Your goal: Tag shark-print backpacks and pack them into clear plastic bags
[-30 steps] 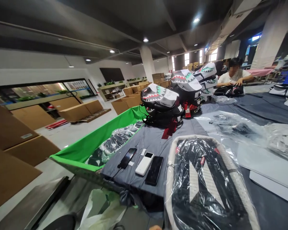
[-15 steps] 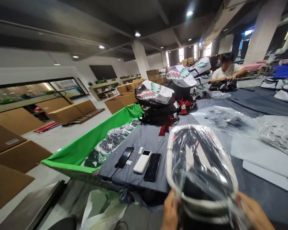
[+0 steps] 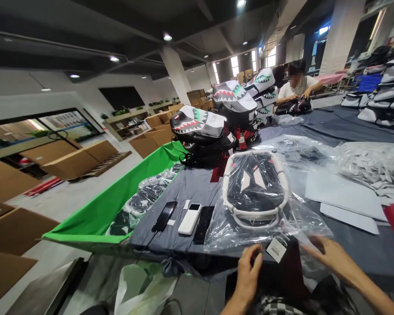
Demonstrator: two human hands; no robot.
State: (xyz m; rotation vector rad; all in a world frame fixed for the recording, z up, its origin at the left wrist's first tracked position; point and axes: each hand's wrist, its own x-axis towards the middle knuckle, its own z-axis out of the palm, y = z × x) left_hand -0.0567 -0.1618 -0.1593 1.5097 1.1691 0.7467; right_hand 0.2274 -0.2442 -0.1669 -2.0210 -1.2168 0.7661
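A black backpack with white trim (image 3: 256,188) lies flat on the table inside a clear plastic bag (image 3: 213,234). The loose end of the bag spreads toward me. A white hang tag with a barcode (image 3: 276,250) sits at the table's front edge, beside a dark red piece (image 3: 290,267). Just left of the tag is my left hand (image 3: 248,273), its fingers bent and thumb apart, with nothing seen in it. My right hand (image 3: 331,258) reaches in from the right, fingers apart, close to the bag's near edge; whether it touches the plastic is unclear.
Left of the bag lie two dark phones (image 3: 164,216) and a white power bank (image 3: 189,218). A green-lined bin (image 3: 85,214) holds bagged backpacks. Stacked shark-mouth backpacks (image 3: 200,124) stand behind. White sheets (image 3: 344,197) lie to the right. Across the table, a person (image 3: 297,85) handles a backpack.
The bagged backpack, held in both hands at the near edge before, now lies farther back on the table. Both hands have let go of it. The hang tag and a red item at right have appeared.
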